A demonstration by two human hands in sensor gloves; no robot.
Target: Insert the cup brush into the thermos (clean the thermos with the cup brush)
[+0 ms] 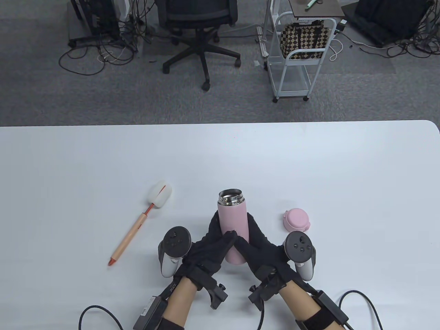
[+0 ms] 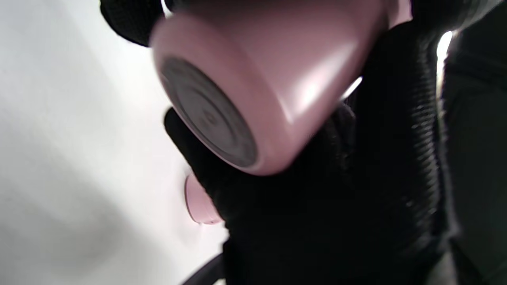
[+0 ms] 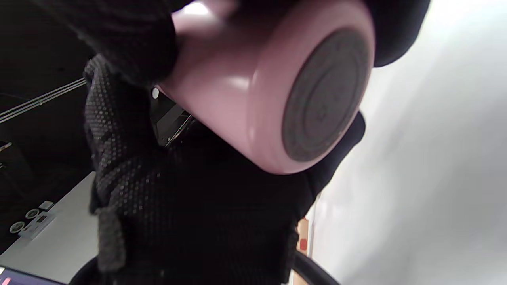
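Currently both hands, left hand (image 1: 206, 249) and right hand (image 1: 263, 249), clasp the open thermos (image 1: 232, 227), while the cup brush (image 1: 141, 223) (sponge end away) lies free on the table, nearer the left.

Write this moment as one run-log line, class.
hands: left hand and right hand hold thermos | lid: off, on table | cup brush: untouched, on table

Open pink cylindrical thermos with a steel rim (image 1: 232, 225) is gripped on both sides by the black-gloved left hand (image 1: 206, 251) and right hand (image 1: 263, 252). Peach-handled cup brush with a white sponge head (image 1: 141, 223) lies left of it on the white table (image 1: 309, 165); round pink lid (image 1: 296, 219) lies right.
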